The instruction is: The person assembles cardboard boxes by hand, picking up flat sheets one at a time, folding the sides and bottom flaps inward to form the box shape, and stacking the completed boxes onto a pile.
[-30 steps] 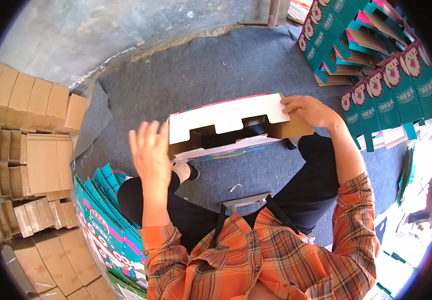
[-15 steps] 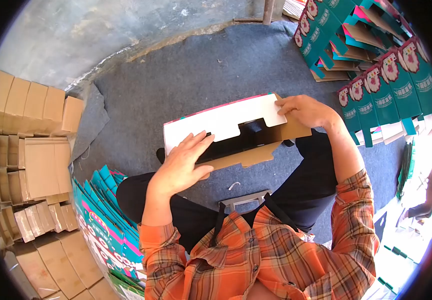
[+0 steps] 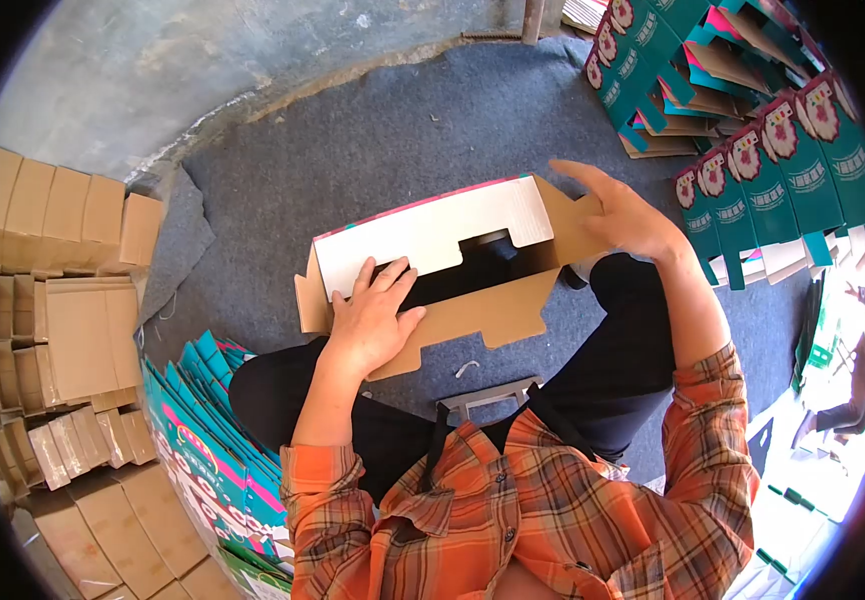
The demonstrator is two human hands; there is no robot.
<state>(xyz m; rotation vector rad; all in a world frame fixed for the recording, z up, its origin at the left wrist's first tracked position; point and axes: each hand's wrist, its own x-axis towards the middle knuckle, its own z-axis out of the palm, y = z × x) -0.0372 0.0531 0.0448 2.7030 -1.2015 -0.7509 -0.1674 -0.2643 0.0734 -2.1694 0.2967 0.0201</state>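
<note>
- Pale lettering runs over the teal cartons [image 3: 811,175] on the right, above pinkish printed pictures, but I can't make out the words from here; the printed teal stack [image 3: 215,430] by the left knee carries white shapes I can't read either.
- The open box [image 3: 423,235] is in front of the person, beyond the knees; its visible flaps show no lettering I can see.
- Its long axis runs crosswise, the right end tipped farther from the body, with the mouth facing up and towards the person.
- It's plain brown cardboard on the near flap [image 3: 493,308], notched along its edge, and smooth white on the far flap, cut with a squared notch; the inside is dark.
- The left hand [image 3: 373,322] has a wide grip, fingers spread on the white flap, thumb over the brown one.
- The right hand [image 3: 631,215] is loosely open at the brown end flap [image 3: 565,225], index finger stretched out.
- Underneath spreads rough blue-grey carpet [image 3: 293,150].
</note>
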